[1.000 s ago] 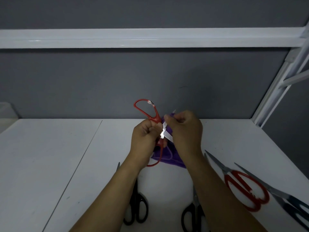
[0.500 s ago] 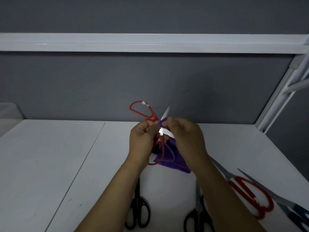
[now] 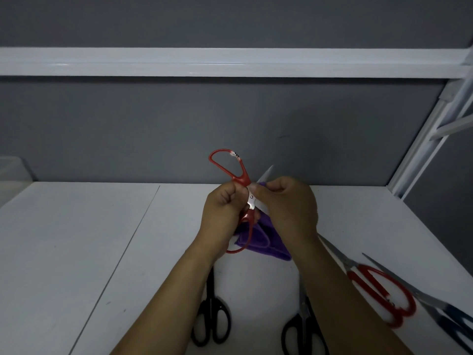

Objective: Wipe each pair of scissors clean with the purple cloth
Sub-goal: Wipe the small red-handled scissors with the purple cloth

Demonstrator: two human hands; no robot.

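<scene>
My left hand (image 3: pixel 222 208) grips a pair of red-handled scissors (image 3: pixel 236 172) near the pivot, held above the white table. The scissors are spread open, one handle loop up, the other hanging below my hand. My right hand (image 3: pixel 289 203) pinches the purple cloth (image 3: pixel 263 239) around one blade just past the pivot. A blade tip pokes out above my right hand. Most of the cloth hangs down under both hands.
On the white table (image 3: pixel 76 252) lie two black-handled scissors (image 3: pixel 211 321) (image 3: pixel 303 329) under my forearms, another red-handled pair (image 3: pixel 384 293) and a dark blue-handled pair (image 3: pixel 453 319) at the right. A grey wall, a white shelf rail (image 3: pixel 230 62) and a frame post (image 3: pixel 422 149) bound the space.
My right hand with the cloth has slid along the blade toward the pivot, then stayed there. The scissors tilted slightly; the view shifted a little.
</scene>
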